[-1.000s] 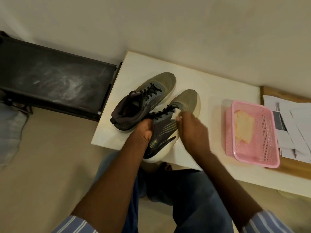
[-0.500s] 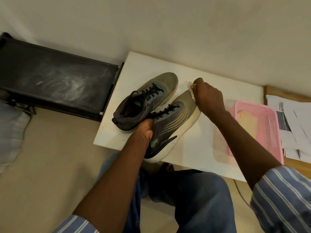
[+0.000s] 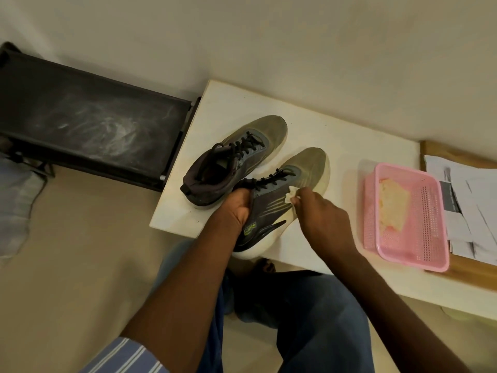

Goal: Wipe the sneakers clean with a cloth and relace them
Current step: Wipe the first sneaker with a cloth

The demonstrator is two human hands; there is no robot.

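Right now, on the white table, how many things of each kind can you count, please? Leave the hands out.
Sneakers: 2, the near sneaker held by the left hand, and the far sneaker.
White cloths: 1, the white cloth pinched in the right hand.
Pink baskets: 1, the pink basket.
Yellowish cloths in the basket: 1, the yellowish cloth.
Total: 5

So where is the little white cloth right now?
In the head view, the cloth is pinched in the right hand, pressed against the side of the nearer sneaker, left of the pink basket.
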